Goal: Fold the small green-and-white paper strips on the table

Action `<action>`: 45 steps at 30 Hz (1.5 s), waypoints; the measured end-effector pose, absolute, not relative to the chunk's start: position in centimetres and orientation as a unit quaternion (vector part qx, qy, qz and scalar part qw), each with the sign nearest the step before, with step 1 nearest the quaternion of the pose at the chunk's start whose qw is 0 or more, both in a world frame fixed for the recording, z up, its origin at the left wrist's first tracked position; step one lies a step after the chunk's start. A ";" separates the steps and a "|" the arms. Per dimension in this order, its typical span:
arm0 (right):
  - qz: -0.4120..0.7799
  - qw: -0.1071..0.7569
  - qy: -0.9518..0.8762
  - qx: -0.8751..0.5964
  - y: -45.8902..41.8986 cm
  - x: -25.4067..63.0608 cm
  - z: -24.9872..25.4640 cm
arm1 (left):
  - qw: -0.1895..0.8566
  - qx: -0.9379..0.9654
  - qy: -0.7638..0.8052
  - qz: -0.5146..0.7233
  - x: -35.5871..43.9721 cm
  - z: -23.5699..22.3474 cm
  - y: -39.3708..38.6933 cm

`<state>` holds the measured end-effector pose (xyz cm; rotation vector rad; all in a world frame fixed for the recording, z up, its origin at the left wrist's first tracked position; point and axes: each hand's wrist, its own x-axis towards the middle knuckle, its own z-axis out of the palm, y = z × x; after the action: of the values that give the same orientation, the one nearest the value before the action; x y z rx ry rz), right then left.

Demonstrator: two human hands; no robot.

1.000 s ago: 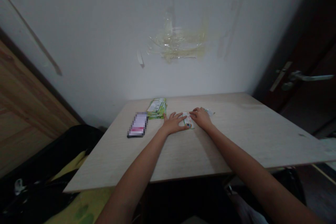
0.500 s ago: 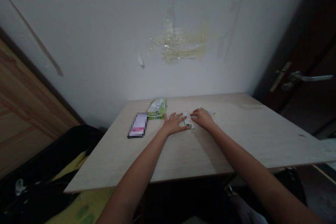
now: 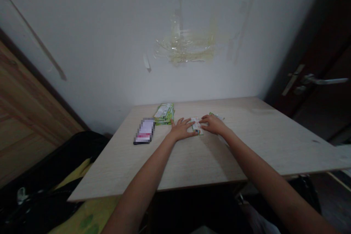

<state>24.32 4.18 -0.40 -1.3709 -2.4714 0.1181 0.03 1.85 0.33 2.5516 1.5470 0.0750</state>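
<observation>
A small, flat, printed packet or card (image 3: 195,123), white with green and coloured print, lies on the table between my hands. My left hand (image 3: 181,130) rests spread over its left side, with fingers apart and the thumb along the lower edge. At its right edge are the bent fingertips of my right hand (image 3: 214,124), slightly apart, with nothing visibly gripped. Another green and white printed piece (image 3: 218,116) sticks out beyond my right hand, partly hidden by it. Behind my left hand stands a pile of similar green and white packets (image 3: 164,113).
A phone (image 3: 144,131) with a blurred screen lies left of the pile. The light wooden table (image 3: 274,135) meets a wall (image 3: 109,44) bearing old tape. A dark door with a metal handle (image 3: 323,80) is at right. Black and yellow fabric (image 3: 93,215) shows at lower left.
My right hand has shifted slightly right, and its fingers have moved a little on the packet's edge. My left hand, the pile and the phone stay put.
</observation>
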 end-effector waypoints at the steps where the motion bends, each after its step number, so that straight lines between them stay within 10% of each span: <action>1: 0.039 0.154 -0.866 -0.473 4.2 24.4 -0.4 | 0.081 0.852 0.516 0.026 0.0 0.3 1.9; 45: 0.099 0.208 -0.873 -0.430 4.3 26.0 -1.8 | 0.077 0.858 0.506 0.044 -0.2 0.0 2.0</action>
<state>25.98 4.30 -1.77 -1.1957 -2.4299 0.2753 -0.18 1.99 0.02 2.5702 1.5152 0.1315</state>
